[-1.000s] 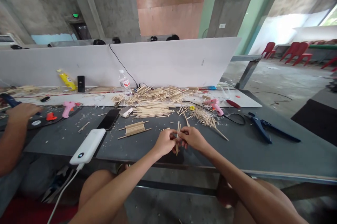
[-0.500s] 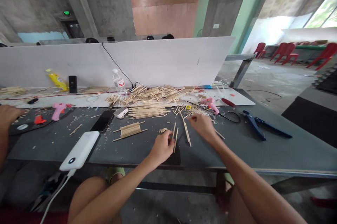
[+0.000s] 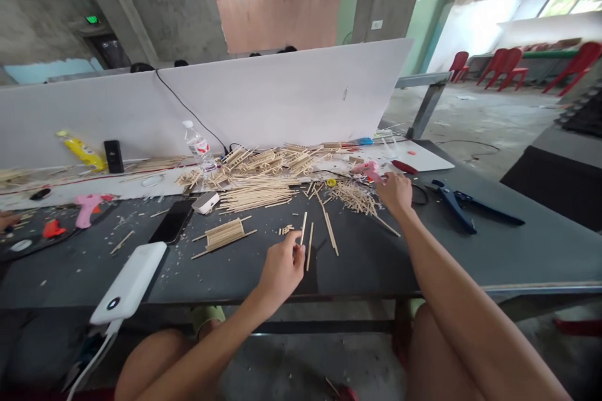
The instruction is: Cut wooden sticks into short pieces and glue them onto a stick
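My left hand [image 3: 283,264] is closed, pinching a thin wooden stick [image 3: 303,223] upright above the dark table. Just right of it lies a loose stick [image 3: 309,246], with a pair of joined sticks [image 3: 330,231] farther right. My right hand [image 3: 396,192] is closed around the handle of a pink glue gun [image 3: 367,169]; its fingers hide most of the handle. A small heap of short stick pieces [image 3: 352,196] lies left of that hand. Several tiny cut pieces [image 3: 286,229] rest beyond my left hand, and a small stick panel [image 3: 224,235] lies to its left.
Long sticks [image 3: 256,195] and stick frames [image 3: 273,161] are piled behind, near a plastic bottle [image 3: 196,140]. Blue cutters [image 3: 454,203] and a red-handled tool [image 3: 404,167] lie right. Left are a phone [image 3: 172,222], a power bank [image 3: 129,285] and another pink glue gun [image 3: 87,209].
My right hand has moved right from the heap of short pieces to the pink glue gun and closed on its handle. My left hand keeps its stick, now tilted up more. The view has shifted slightly.
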`<state>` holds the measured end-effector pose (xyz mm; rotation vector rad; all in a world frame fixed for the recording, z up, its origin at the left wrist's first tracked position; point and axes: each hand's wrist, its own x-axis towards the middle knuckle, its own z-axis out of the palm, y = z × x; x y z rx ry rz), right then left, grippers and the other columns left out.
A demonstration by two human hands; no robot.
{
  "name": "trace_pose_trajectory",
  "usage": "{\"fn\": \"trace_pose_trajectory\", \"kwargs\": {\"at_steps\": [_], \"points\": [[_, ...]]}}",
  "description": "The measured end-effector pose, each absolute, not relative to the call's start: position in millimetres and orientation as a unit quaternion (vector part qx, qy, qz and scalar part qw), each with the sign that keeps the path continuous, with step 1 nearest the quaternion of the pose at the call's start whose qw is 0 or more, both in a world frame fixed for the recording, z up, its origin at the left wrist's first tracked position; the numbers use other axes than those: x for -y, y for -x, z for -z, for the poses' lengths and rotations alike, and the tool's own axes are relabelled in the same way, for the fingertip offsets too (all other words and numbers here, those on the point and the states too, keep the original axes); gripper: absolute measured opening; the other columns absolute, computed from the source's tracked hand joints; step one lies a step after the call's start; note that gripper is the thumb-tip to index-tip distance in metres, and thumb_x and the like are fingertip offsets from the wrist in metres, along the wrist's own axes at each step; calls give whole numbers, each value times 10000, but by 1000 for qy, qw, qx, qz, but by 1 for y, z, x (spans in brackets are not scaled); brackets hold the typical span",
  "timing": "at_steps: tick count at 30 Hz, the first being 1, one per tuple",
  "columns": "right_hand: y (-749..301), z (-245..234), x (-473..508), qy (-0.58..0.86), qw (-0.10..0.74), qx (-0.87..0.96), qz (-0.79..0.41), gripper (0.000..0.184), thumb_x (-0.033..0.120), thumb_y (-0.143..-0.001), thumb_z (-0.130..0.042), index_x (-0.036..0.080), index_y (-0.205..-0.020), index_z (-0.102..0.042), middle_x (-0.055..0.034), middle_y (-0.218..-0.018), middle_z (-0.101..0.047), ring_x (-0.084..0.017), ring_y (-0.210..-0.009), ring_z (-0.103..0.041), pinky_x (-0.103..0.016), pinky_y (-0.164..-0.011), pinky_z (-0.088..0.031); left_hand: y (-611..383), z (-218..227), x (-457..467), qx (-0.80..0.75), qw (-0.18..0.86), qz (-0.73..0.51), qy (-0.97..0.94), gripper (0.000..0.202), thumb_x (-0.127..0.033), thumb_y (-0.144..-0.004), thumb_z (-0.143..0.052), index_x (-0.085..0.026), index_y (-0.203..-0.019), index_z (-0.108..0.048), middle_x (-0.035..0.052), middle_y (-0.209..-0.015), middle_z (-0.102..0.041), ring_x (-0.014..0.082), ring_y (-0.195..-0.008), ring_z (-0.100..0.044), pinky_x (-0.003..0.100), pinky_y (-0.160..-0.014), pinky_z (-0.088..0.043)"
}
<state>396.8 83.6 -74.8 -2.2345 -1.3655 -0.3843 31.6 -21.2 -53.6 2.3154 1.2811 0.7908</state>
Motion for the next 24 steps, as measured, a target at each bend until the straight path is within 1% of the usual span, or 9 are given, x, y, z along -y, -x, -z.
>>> {"fn": "trace_pose_trajectory", "kwargs": {"at_steps": [2,8,11,14,17,20,22,24], "points": [[-400,80,-88,821,254,495,128,418,311,-833,-466,54,-1106,-651,-216,-1012,-659,-302,-963,-565,-378,-856,-372,-33,54,21,-459,179,-275,-825,252,-260,-916,-443,-190,-1127,-563,40,-764,-705,175,-624,-655,253,-602,-437],[-408,80,-89,815,275,499,108,355,306,-832,-485,94,-1006,-710,-182,-961,-687,-273,-917,-569,-345,-846,-363,-35,54,16,-458,205,-267,-823,267,-286,-916,-447,-206,-1140,-569,42,-808,-714,172,-634,-666,239,-588,-437],[-408,77,-85,816,299,484,105,362,300,-835,-481,81,-1000,-718,-195,-968,-686,-276,-917,-568,-351,-847,-365,-34,57,15,-447,223,-279,-820,277,-301,-921,-438,-206,-1148,-565,49,-815,-714,181,-655,-671,243,-596,-454],[-406,74,-80,818,329,461,98,369,296,-836,-471,70,-999,-714,-204,-962,-684,-280,-911,-570,-359,-840,-372,-33,58,15,-438,263,-294,-808,293,-321,-930,-422,-200,-1160,-557,55,-826,-713,166,-593,-659,240,-566,-468],[-404,70,-73,814,365,445,78,358,309,-835,-466,89,-973,-712,-184,-935,-692,-271,-881,-576,-343,-796,-388,-31,55,17,-435,296,-301,-795,294,-326,-929,-424,-190,-1155,-554,52,-811,-714,145,-532,-631,234,-541,-471],[-400,64,-64,796,405,448,39,349,345,-850,-447,115,-878,-708,-142,-842,-699,-239,-789,-582,-310,-723,-397,-30,47,20,-434,327,-314,-779,293,-326,-932,-420,-180,-1150,-551,46,-791,-710,129,-520,-615,228,-544,-477],[-396,60,-57,777,433,457,7,376,392,-864,-430,129,-812,-693,-109,-747,-688,-211,-701,-576,-293,-667,-400,-28,41,21,-434,350,-325,-764,299,-333,-932,-419,-177,-1152,-547,42,-785,-701,122,-528,-614,220,-534,-476],[-391,55,-49,751,464,470,-23,415,459,-868,-424,135,-802,-674,-86,-695,-673,-186,-638,-569,-279,-623,-412,-26,35,23,-431,377,-339,-747,306,-344,-928,-423,-171,-1147,-548,39,-774,-689,117,-530,-614,210,-514,-470]]}}
